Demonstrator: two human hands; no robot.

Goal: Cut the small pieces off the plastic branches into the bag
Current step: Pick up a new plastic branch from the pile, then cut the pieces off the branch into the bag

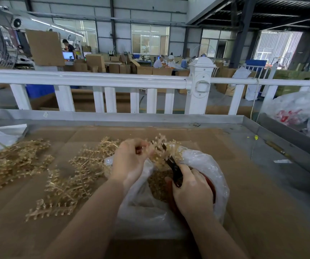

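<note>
Cutting is under way: the left hand point(130, 161) pinches one golden plastic branch point(159, 146) in curled fingers, holding it over the open clear bag point(206, 165). The right hand point(191, 191) is wrapped around the red handles of a pair of cutters point(171, 161), whose dark blades point up into the branch. Next, by my judgement, the blades must close on a small piece so that it drops into the bag. Two loose heaps of branches point(66, 176) wait on the cardboard-covered table point(253, 202) to the left; single branches are too tangled to count. One bag, one pair of cutters.
</note>
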